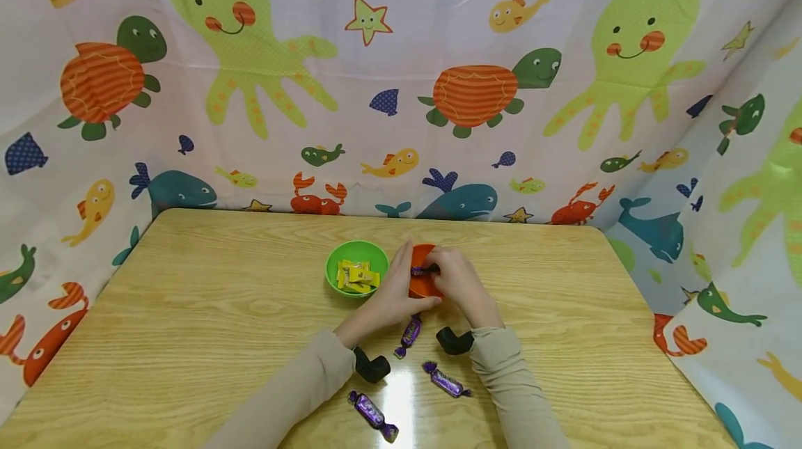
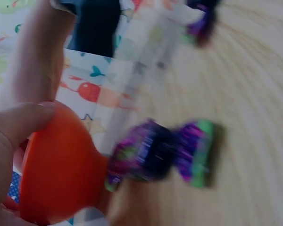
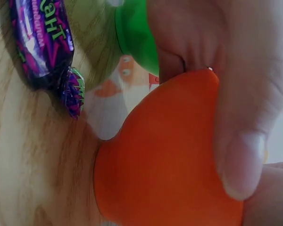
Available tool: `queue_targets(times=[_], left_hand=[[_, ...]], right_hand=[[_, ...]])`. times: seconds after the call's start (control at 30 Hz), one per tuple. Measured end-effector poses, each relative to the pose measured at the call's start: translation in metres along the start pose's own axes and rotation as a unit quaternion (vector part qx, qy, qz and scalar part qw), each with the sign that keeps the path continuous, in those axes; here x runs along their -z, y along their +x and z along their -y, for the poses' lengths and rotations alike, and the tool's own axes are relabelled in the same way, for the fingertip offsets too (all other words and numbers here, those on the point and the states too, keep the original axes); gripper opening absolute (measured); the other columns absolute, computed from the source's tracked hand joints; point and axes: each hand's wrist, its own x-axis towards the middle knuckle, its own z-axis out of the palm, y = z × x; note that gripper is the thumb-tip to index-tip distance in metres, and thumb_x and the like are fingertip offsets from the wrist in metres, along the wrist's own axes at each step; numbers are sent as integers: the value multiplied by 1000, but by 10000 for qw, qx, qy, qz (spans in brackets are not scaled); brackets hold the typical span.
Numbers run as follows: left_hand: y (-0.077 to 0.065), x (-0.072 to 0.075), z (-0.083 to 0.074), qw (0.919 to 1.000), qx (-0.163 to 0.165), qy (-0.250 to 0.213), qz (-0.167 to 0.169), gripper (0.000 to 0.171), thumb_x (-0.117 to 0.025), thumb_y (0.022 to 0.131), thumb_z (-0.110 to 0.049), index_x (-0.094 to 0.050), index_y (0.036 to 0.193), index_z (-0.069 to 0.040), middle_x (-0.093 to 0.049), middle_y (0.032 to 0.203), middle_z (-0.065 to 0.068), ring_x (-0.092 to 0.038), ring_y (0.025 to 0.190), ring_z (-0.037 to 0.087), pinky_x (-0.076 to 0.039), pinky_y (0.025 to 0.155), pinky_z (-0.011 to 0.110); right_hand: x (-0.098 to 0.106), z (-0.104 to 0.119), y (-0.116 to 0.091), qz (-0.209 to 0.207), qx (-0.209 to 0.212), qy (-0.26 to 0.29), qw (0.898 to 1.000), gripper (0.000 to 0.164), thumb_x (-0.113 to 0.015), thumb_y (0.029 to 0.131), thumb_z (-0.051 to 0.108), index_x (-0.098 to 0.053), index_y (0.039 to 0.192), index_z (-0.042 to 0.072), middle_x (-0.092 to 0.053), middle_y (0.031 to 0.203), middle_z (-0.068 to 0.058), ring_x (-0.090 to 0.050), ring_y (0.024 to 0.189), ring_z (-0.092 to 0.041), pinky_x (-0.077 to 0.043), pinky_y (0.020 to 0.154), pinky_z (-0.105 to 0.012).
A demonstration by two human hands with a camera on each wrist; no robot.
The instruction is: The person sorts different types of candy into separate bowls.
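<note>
My left hand [image 1: 395,289] holds the small orange bowl [image 1: 421,289] from its left side, fingers round the far side and thumb at the near rim. The thumb [image 2: 23,122] lies on the rim in the left wrist view. From the right, my right hand [image 1: 459,280] reaches into the bowl and pinches a purple-wrapped candy [image 1: 420,271], partly hidden by its fingers. On the table just in front of the bowl lies another purple candy [image 1: 410,334], seen blurred in the left wrist view.
A green bowl [image 1: 332,257] with several yellow-wrapped sweets [image 1: 357,276] stands left of the orange one. Two more purple candies, one [image 1: 446,381] between the forearms and one [image 1: 374,418] nearer, lie on the wooden table [image 1: 238,296]. A printed curtain [image 1: 388,122] hangs behind.
</note>
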Motion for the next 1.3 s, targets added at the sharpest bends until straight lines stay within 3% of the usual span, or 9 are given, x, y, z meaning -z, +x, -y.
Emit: queue_targets(times=[0.13,0.33,0.57,0.8,1.0,1.13,1.3], left_hand=[[-5,-2,5,9998,14,-164,69,111,-75,89,-36,6,158,-5,6,165,17,-4,151,33,-17,119,49],[-7,-3,12,9981,129,-596,-94,110,-77,88,-35,2,160,-9,-5,164,15,-16,149,32,-23,117,48],[-7,-5,16,9976,23,-627,-275,109,-79,86,-30,-2,160,-8,-14,161,14,-26,144,32,-26,116,49],[-6,-4,17,9980,-125,-546,-276,109,-79,85,-36,-5,159,-5,-16,160,16,-29,142,35,-29,115,51],[-6,-3,18,9979,-135,-581,-256,106,-80,84,-30,-10,157,1,-17,159,20,-31,141,38,-30,113,54],[-6,-4,18,9979,-116,-585,-254,106,-81,83,-28,-10,157,3,-18,158,21,-31,141,38,-29,113,54],[-6,-5,18,9979,3,-581,-300,109,-81,83,-36,-10,158,-2,-18,160,16,-31,142,35,-29,114,53]], right_hand=[[0,1,-1,19,-38,-28,10000,24,-66,78,-17,-76,90,1,-70,92,-9,-66,90,-27,-54,91,-43],[2,2,-2,-2,29,68,10000,20,-71,79,-13,-76,93,1,-70,95,-10,-66,92,-27,-54,90,-43],[19,8,-12,-259,182,754,9967,17,-74,83,-7,-75,99,-1,-70,102,-13,-66,98,-31,-54,91,-46],[37,16,-34,-541,1144,1296,9834,17,-77,82,-3,-76,97,3,-74,96,-7,-67,97,-25,-53,90,-47],[32,20,-55,-480,2397,1440,9589,23,-80,77,-8,-75,95,5,-73,96,-4,-68,91,-18,-56,83,-35],[23,17,-69,-339,2716,1454,9508,26,-79,76,-11,-75,95,6,-72,99,-5,-67,92,-18,-55,84,-28],[16,11,-79,-306,2868,1302,9486,26,-79,74,-12,-76,95,3,-73,98,-7,-68,94,-21,-55,86,-30]])
